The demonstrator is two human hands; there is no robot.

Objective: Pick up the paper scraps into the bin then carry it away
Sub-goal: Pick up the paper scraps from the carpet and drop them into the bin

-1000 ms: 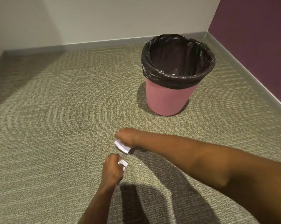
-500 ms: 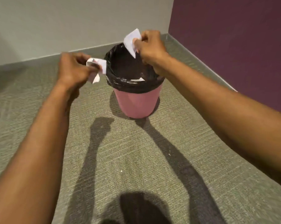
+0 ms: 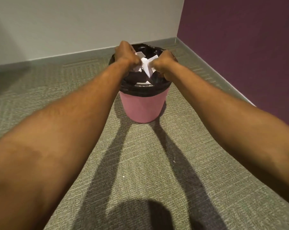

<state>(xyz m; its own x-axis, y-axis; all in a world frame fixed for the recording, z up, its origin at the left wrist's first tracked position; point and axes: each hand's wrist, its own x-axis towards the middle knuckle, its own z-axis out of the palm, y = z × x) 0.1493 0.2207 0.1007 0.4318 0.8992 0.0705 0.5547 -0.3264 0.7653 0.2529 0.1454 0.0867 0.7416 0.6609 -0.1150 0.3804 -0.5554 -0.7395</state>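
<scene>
1. Your paper scraps (image 3: 146, 66) now hang right above the open mouth of the bin (image 3: 143, 106), bunched between your two hands; half a second ago they were held apart, one out to the left of the rim and one raised above its far edge.
2. Another white scrap (image 3: 143, 83) lies inside on the black liner (image 3: 141, 88), as it did before.
3. Your left hand (image 3: 126, 54) has swung in from the left and now sits over the bin's mouth, fingers curled tight and pinching white paper.
4. Your right hand (image 3: 162, 62) has dropped lower and nearer to you, fingers also closed on a scrap. The two fists are almost touching.
5. The pink bin stands upright on the carpet (image 3: 140, 163) near the corner where the grey wall (image 3: 84, 22) meets the purple wall (image 3: 243, 39), in the same spot as earlier.
6. Two tiny white specks (image 3: 123, 176) remain on the carpet between your forearms' shadows.
</scene>
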